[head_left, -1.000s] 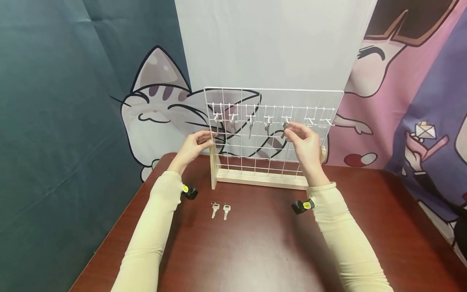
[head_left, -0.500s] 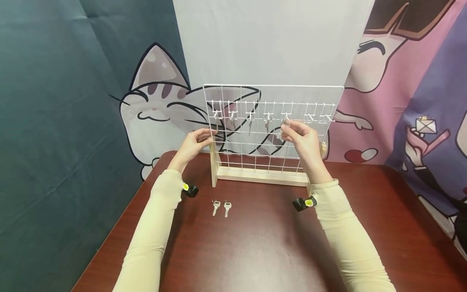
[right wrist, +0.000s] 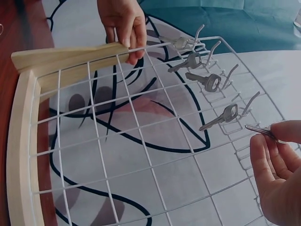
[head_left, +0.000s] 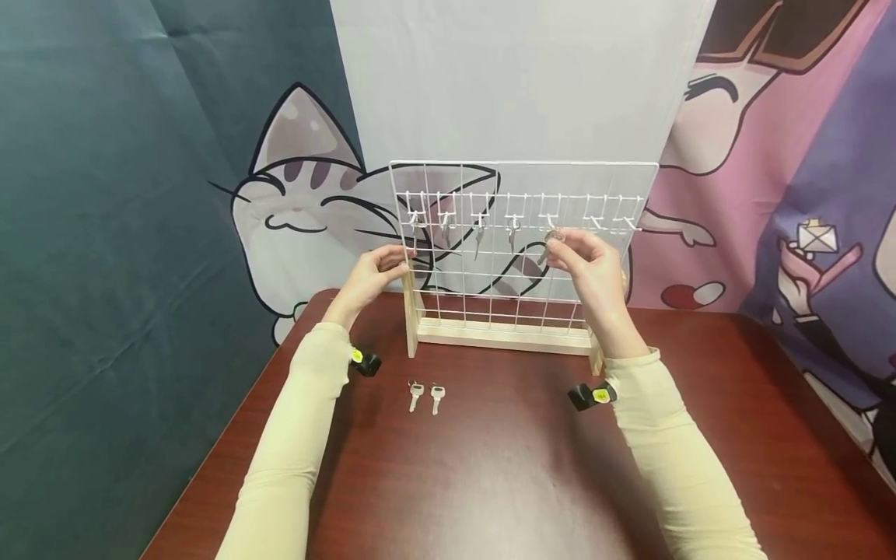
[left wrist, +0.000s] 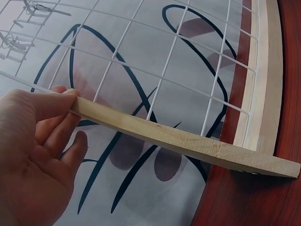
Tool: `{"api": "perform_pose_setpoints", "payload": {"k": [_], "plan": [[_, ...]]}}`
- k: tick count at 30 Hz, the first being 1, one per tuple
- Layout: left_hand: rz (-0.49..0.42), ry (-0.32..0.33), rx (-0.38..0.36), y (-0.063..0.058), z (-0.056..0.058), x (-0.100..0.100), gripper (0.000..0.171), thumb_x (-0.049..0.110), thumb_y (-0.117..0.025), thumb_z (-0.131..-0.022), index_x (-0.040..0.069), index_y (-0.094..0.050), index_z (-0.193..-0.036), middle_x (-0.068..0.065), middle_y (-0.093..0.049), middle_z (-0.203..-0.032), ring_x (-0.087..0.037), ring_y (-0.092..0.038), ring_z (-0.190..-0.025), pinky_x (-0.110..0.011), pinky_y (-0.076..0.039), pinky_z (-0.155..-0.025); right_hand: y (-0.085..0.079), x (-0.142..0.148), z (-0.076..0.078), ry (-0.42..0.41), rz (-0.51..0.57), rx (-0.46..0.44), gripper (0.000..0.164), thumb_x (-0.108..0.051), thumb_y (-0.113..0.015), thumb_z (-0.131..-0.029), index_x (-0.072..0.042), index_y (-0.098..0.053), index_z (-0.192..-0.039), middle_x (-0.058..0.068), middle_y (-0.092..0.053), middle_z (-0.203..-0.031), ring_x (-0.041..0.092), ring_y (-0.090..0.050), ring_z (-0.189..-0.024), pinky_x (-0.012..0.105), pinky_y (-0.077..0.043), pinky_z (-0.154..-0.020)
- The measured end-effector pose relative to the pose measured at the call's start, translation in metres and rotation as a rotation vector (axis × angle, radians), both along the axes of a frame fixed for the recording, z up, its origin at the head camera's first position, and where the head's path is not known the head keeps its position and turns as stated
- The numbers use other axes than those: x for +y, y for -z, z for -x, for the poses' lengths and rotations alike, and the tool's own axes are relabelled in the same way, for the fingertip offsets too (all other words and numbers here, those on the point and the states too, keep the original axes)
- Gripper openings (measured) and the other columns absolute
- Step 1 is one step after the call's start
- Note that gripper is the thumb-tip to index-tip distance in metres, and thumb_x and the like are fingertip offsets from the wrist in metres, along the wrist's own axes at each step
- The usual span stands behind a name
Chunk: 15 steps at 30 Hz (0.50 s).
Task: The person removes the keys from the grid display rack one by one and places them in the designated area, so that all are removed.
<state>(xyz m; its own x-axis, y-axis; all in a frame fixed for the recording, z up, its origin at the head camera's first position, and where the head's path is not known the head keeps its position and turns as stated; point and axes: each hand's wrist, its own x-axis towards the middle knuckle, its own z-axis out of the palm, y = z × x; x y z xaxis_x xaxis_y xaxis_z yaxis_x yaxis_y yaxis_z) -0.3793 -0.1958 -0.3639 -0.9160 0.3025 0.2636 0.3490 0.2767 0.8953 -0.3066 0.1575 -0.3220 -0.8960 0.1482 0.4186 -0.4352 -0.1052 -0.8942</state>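
Note:
My left hand [head_left: 371,276] grips the top of the wooden side post [left wrist: 188,141] of a wire-grid rack, thumb on one face and fingers behind. My right hand [head_left: 591,268] pinches a silver key [right wrist: 257,130] near its ring, close to the fifth hook [head_left: 549,219] from the left. In the right wrist view this key appears nearly edge-on, its blade pointing out past the fingertips. Several keys hang on the hooks to its left, among them one key [right wrist: 223,117] nearest my right hand and another key [right wrist: 207,81] beyond it.
Two more keys, a left key [head_left: 416,397] and a right key [head_left: 437,399], lie on the dark red table [head_left: 490,467] before the rack. The rack's wooden base [head_left: 504,334] stands at the back. Two bare hooks [head_left: 595,222] are at its right. Behind hangs a printed cloth [head_left: 525,78].
My right hand has shifted slightly right with the key, whose tilt has varied along the way. My left hand keeps its hold on the post.

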Motion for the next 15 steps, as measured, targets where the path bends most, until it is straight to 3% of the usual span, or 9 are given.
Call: {"api": "perform_pose_setpoints", "payload": {"k": [4, 7, 11, 15], "plan": [[0.011, -0.008, 0.006, 0.004, 0.001, 0.001, 0.038, 0.003, -0.062, -0.099, -0.005, -0.057, -0.136, -0.021, -0.059, -0.138, -0.033, -0.054, -0.132, -0.044, -0.042, -0.111, -0.001, 0.001, -0.008, 0.028, -0.077, 0.006, 0.010, -0.010, -0.076, -0.091, -0.007, -0.073, -0.099, -0.002, -0.073, -0.091, 0.011, -0.070, -0.077, 0.021, -0.059, -0.077], [-0.006, -0.006, 0.026, 0.015, 0.010, -0.003, 0.038, 0.006, -0.063, -0.099, -0.002, -0.059, -0.136, -0.018, -0.060, -0.138, -0.031, -0.055, -0.131, -0.045, -0.042, -0.111, -0.002, 0.000, -0.015, 0.040, -0.172, 0.020, 0.017, -0.014, -0.075, -0.092, -0.003, -0.072, -0.104, -0.002, -0.073, -0.092, 0.012, -0.071, -0.078, 0.022, -0.058, -0.079], [-0.004, -0.017, 0.029, 0.015, 0.009, -0.004, 0.037, 0.006, -0.064, -0.099, -0.002, -0.059, -0.135, -0.019, -0.060, -0.138, -0.030, -0.056, -0.130, -0.044, -0.043, -0.111, 0.003, -0.002, -0.023, 0.037, -0.305, 0.022, 0.027, -0.018, -0.074, -0.093, 0.002, -0.071, -0.111, -0.003, -0.073, -0.091, 0.012, -0.070, -0.080, 0.022, -0.058, -0.079], [-0.001, -0.021, 0.027, 0.012, 0.009, -0.003, 0.036, 0.008, -0.064, -0.100, 0.000, -0.060, -0.135, -0.017, -0.061, -0.137, -0.030, -0.056, -0.129, -0.042, -0.043, -0.111, 0.017, -0.002, -0.022, -0.006, -0.380, -0.019, 0.028, -0.019, -0.075, -0.093, 0.000, -0.072, -0.113, -0.002, -0.073, -0.089, 0.011, -0.070, -0.078, 0.022, -0.057, -0.077]]}}
